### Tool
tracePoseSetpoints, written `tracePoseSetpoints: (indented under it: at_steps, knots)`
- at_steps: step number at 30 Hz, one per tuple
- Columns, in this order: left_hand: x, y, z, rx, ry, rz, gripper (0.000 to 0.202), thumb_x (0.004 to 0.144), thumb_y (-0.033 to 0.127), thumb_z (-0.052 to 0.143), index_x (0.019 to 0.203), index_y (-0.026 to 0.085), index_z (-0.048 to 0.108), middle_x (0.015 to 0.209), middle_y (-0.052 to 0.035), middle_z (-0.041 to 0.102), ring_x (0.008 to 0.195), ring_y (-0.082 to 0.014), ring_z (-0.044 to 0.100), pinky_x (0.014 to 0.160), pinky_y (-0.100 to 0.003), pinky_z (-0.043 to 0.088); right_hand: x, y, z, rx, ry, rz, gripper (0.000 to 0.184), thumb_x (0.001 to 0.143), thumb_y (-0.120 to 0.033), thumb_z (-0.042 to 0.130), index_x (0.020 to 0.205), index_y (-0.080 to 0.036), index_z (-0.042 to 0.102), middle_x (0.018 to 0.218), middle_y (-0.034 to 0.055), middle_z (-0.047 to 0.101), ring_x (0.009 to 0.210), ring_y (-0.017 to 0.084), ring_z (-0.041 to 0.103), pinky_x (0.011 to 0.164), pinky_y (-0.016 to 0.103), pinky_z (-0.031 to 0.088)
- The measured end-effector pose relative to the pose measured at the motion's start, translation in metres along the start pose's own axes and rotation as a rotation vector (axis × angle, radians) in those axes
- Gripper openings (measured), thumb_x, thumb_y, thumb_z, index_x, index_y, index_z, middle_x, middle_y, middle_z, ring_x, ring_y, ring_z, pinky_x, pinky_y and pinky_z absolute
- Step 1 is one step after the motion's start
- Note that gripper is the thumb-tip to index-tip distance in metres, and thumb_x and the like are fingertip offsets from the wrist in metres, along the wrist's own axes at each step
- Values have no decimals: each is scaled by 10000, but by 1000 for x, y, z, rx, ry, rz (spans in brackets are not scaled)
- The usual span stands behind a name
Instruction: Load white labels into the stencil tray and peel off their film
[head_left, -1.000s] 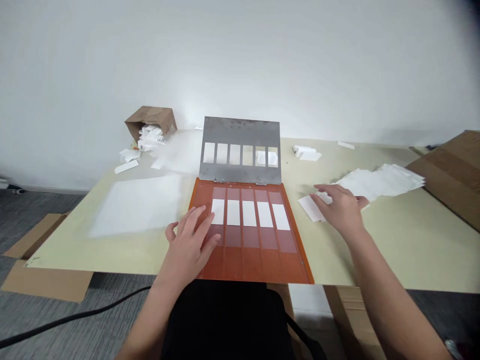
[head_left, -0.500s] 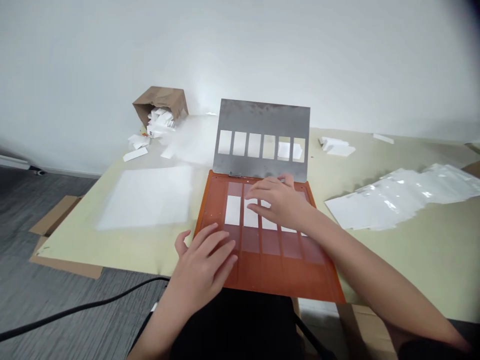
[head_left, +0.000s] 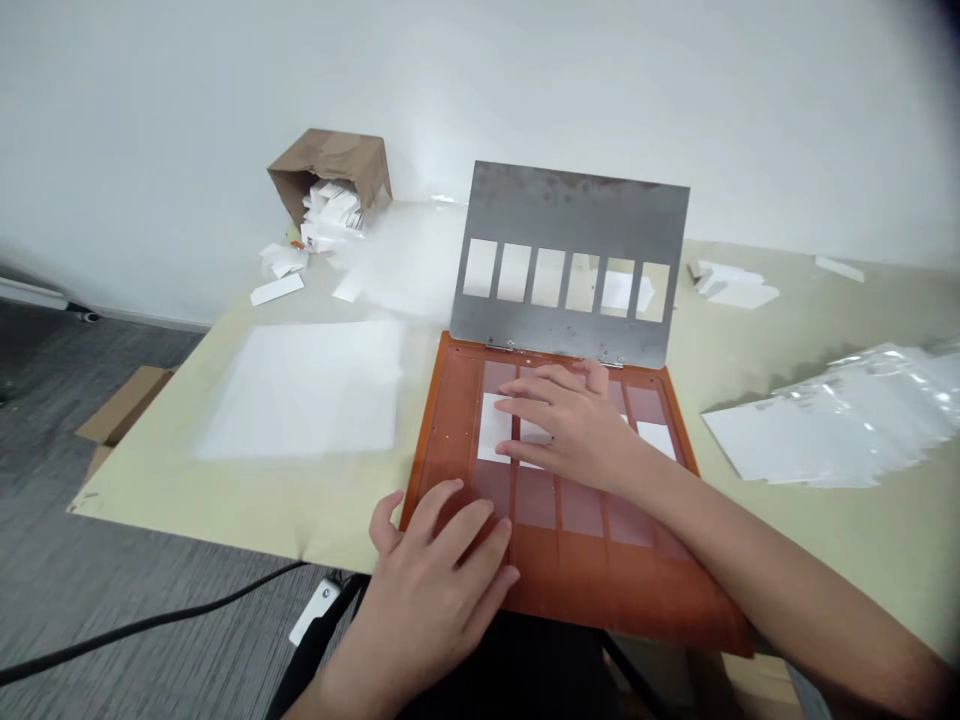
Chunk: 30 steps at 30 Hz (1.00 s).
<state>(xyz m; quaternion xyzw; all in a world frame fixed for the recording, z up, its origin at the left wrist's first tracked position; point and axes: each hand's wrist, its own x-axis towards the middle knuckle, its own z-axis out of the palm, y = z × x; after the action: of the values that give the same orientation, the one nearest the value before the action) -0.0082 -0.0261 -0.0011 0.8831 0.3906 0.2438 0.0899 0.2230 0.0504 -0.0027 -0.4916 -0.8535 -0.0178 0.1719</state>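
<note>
An orange-brown board [head_left: 570,595] with shallow slots lies at the table's front edge, its front part over my lap. White rectangular cards [head_left: 493,430] sit in a row across the slots. Hinged to the board's back edge, a grey metal plate [head_left: 574,215] with a row of rectangular windows stands raised. My right hand [head_left: 574,425] lies over the cards with fingers spread, its fingertips at the leftmost ones; it hides several of the middle cards. Over the board's front left edge rests my left hand [head_left: 450,570], fingers apart and holding nothing.
A cardboard box [head_left: 330,155] on its side spills white pieces at the back left. White sheets [head_left: 304,390] lie left of the board. Clear plastic sleeves [head_left: 840,420] fan out at right, with folded white pieces [head_left: 739,285] behind them. A black cable [head_left: 157,625] hangs at lower left.
My right hand has shifted left across the row, so its fingertips now reach the leftmost card. The left hand stays at the board's left edge. The whole view has shifted slightly.
</note>
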Motion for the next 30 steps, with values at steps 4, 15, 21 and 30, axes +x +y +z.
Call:
tracePoseSetpoints:
  at_steps: [4,15,21,30]
  knots:
    - [-1,-2,0,12,-53,-17,216,944,410,594,1075,279,706,1075,18,750,1175,-263,568,1159,-460,39,-2,-2,2,3,12,0,387,896,-616,595,1003,-260,702,1190,42,732,1097,272,595,943,473,206]
    - [-3,-1,-2,21,-80,-29,284,953,474,565,1090,269,705,1099,-1,746,1148,-270,569,1128,-475,85,-2,-6,2,-22,21,-7,390,871,-611,623,964,-241,703,1163,50,738,1069,277,607,963,490,207]
    - [-3,-1,-1,21,-79,-34,301,957,487,552,1092,269,710,1115,-7,742,1149,-271,567,1130,-473,89,-2,-7,1,-38,-18,19,364,868,-594,632,968,-252,711,1173,60,732,1080,291,590,964,497,207]
    - [-3,0,-2,22,-77,-36,300,951,489,563,1092,265,704,1119,15,752,1139,-278,569,1118,-475,94,-2,-9,-1,-42,-35,35,373,864,-606,633,971,-258,713,1186,63,729,1085,293,587,951,494,206]
